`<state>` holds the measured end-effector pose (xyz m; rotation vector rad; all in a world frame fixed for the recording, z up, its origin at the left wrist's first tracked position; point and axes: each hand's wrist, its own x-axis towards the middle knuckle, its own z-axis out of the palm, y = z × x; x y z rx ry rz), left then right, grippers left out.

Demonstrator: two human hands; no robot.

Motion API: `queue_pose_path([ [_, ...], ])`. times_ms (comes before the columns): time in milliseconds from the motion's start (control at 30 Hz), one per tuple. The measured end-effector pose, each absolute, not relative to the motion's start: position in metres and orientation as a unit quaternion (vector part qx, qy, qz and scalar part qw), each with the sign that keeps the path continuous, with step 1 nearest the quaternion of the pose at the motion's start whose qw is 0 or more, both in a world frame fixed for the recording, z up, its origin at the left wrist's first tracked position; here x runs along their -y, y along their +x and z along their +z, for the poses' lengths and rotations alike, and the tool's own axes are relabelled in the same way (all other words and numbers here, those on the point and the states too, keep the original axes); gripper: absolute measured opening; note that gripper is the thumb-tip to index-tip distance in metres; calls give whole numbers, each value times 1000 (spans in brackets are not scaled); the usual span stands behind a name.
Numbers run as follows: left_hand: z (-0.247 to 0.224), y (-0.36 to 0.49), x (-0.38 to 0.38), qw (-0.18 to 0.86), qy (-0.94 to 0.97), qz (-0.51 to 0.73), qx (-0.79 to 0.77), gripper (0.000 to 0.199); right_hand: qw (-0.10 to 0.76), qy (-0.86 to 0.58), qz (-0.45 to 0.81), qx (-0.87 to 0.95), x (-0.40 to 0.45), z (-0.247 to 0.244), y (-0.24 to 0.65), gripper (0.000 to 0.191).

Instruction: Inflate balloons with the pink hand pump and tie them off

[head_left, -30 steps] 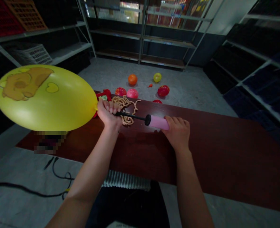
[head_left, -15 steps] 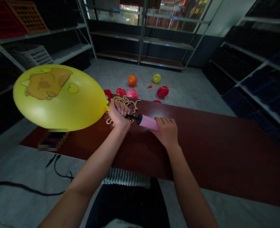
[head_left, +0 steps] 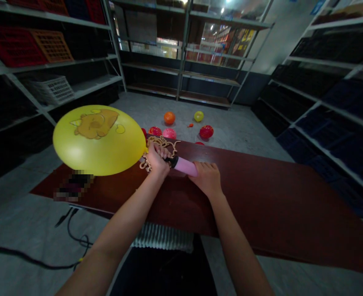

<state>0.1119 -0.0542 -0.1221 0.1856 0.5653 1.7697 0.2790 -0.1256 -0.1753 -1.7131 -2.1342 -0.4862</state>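
A large inflated yellow balloon (head_left: 103,154) with a cartoon animal print floats out to the left, its neck at my left hand (head_left: 158,158). That hand is closed around the neck and the black end of a pink hand balloon pump (head_left: 186,166). My right hand (head_left: 208,177) wraps the other end of the pump's pink barrel. The pump lies nearly level above the table, with its black collar close against my left fingers. Inside my left fist, the joint between balloon and pump is hidden. Tangled tan cord-like strands (head_left: 169,144) lie just behind that hand.
The dark red table (head_left: 261,197) carries a pixelated flat object (head_left: 73,186) at left. Beyond it on the floor are an orange balloon (head_left: 169,118), a small yellow balloon (head_left: 199,116) and several red or pink ones. Shelves with crates (head_left: 53,44) surround the space. Black cables (head_left: 30,263) lie at lower left.
The black rod that showed between my left hand and the barrel has gone in; my hands are closer together. The view has tilted up, and the yellow balloon sits further right and looks smaller.
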Motion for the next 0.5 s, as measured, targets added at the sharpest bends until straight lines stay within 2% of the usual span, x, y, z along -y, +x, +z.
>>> queue_pose_path([
  [367, -116, 89, 47, 565, 98, 785, -235, 55, 162, -612, -207, 746, 130, -172, 306, 34],
  [500, -103, 79, 51, 567, 96, 788, -220, 55, 162, -620, -227, 733, 135, -167, 317, 30],
])
